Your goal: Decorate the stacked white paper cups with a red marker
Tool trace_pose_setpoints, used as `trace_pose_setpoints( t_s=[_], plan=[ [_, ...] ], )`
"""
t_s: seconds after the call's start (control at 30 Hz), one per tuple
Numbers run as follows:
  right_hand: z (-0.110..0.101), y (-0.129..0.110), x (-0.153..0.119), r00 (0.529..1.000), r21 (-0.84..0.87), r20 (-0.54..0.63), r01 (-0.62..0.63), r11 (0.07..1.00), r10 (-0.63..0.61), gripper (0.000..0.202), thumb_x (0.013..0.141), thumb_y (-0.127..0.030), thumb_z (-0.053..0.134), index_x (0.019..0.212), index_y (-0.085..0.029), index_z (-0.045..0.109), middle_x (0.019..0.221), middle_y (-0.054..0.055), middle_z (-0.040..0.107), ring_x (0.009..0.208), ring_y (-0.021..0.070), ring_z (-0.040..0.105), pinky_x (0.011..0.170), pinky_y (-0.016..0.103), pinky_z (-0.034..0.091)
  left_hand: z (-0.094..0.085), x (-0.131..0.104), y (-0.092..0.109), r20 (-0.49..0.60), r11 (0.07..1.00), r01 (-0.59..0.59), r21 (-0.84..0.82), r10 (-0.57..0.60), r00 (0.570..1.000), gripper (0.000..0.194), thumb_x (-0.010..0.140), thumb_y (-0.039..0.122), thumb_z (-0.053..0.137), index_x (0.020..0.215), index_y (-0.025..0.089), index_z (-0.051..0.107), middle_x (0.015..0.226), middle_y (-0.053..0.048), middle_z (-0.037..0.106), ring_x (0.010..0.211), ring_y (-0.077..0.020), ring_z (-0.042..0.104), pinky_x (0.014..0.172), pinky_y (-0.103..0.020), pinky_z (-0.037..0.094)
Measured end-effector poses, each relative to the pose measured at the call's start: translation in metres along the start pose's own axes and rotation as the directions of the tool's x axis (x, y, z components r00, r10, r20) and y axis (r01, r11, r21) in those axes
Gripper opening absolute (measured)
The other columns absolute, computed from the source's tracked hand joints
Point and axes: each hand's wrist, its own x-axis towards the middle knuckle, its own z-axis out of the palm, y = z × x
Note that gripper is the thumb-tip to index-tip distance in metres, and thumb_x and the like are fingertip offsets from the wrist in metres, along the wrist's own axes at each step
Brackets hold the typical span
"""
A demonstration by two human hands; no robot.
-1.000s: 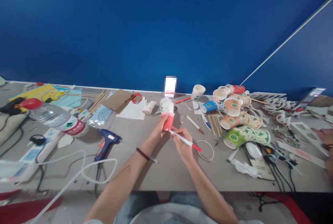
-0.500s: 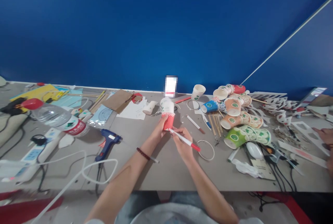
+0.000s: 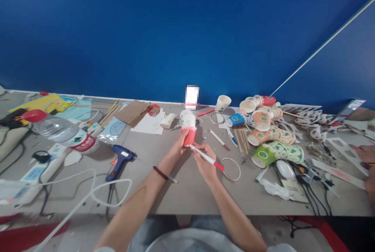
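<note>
Left hand (image 3: 177,146): fingers curled about the red cup, pinching it from its left side; the fingertips underneath are partly hidden.
Right hand (image 3: 207,170): thumb and fingers pinch the pen near its tip, writing-style.
Red cup (image 3: 189,136): in the left fingers, just ahead of the right fingers, its long side pointing away from the person.
White cup (image 3: 188,120): beyond the left fingers, against the far end of the red cup; whether the two are joined, I cannot tell.
Pen (image 3: 208,159): tip at the near edge of the red cup, contact too small to tell; red end slants back to the right over the right hand.
Ring (image 3: 231,169): just right of the right hand.
Marker (image 3: 219,139): ahead and right of the right fingers.
Sticks (image 3: 242,141): farther right of those fingers, side by side.
Green cup (image 3: 263,155): well right of the right fingers.
Glue gun (image 3: 121,162): well left of the left fingers.
Bottle (image 3: 63,131): farther left again, red-capped.
</note>
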Motion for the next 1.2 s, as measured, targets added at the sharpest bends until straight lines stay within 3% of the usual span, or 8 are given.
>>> trace_pose_setpoints(
  t_s=[0.17,0.3,0.57,0.8,1.07,1.2],
  plan=[
    [-0.0009,-0.0006,0.0001,1.000,0.033,0.012,0.010,0.999,-0.010,0.019,0.075,-0.036,0.068,0.071,-0.022,0.056,0.088,0.008,0.076,0.076,0.0219,0.069,0.060,0.029,0.051,-0.0009,-0.0015,-0.0010,0.004,0.999,-0.037,-0.002,0.037,0.999,0.044,0.082,0.053,0.064,0.098,0.012,0.061,0.065,-0.004,0.063,0.058,-0.0166,0.061,0.056,-0.028,0.048],
    [-0.0005,0.0003,-0.0004,1.000,0.046,0.006,-0.009,0.999,0.009,0.018,0.078,-0.038,0.066,0.078,-0.021,0.059,0.091,0.008,0.076,0.070,0.0193,0.069,0.064,0.031,0.053,-0.0007,-0.0031,-0.0011,0.028,0.999,-0.037,0.010,0.036,0.999,0.041,0.085,0.053,0.060,0.094,0.013,0.061,0.063,-0.005,0.064,0.057,-0.0172,0.062,0.057,-0.028,0.050],
    [-0.0010,0.0007,0.0003,1.000,0.012,0.002,0.017,1.000,-0.017,0.015,0.075,-0.033,0.066,0.071,-0.022,0.057,0.085,0.007,0.075,0.075,0.0216,0.069,0.057,0.028,0.049,-0.0003,-0.0005,-0.0011,-0.032,1.000,-0.024,-0.018,0.023,0.999,0.042,0.080,0.052,0.067,0.093,0.013,0.061,0.065,-0.003,0.062,0.057,-0.0148,0.061,0.055,-0.026,0.048],
    [0.0013,-0.0042,0.0000,1.000,0.005,-0.010,0.016,1.000,-0.016,0.016,0.075,-0.037,0.067,0.076,-0.022,0.060,0.090,0.009,0.076,0.066,0.0196,0.068,0.059,0.030,0.051,0.0008,-0.0063,0.0009,0.031,0.999,-0.042,0.025,0.041,0.999,0.046,0.080,0.057,0.064,0.089,0.013,0.060,0.061,-0.006,0.063,0.054,-0.0167,0.060,0.052,-0.027,0.046],
    [-0.0003,-0.0045,-0.0003,1.000,-0.014,0.000,0.005,1.000,-0.005,0.013,0.076,-0.034,0.065,0.078,-0.021,0.063,0.085,0.008,0.075,0.063,0.0182,0.065,0.059,0.030,0.050,0.0010,-0.0044,0.0007,0.008,1.000,-0.020,0.003,0.020,1.000,0.041,0.082,0.053,0.064,0.091,0.014,0.059,0.062,-0.003,0.062,0.055,-0.0165,0.061,0.052,-0.027,0.047],
    [0.0009,-0.0056,-0.0001,1.000,0.006,-0.006,0.020,1.000,-0.020,0.015,0.074,-0.034,0.067,0.070,-0.022,0.060,0.082,0.007,0.075,0.062,0.0181,0.064,0.051,0.027,0.046,0.0014,-0.0048,0.0012,-0.013,1.000,-0.028,-0.014,0.028,1.000,0.039,0.083,0.051,0.064,0.091,0.014,0.058,0.063,-0.003,0.061,0.055,-0.0155,0.061,0.054,-0.026,0.047]
  ],
)
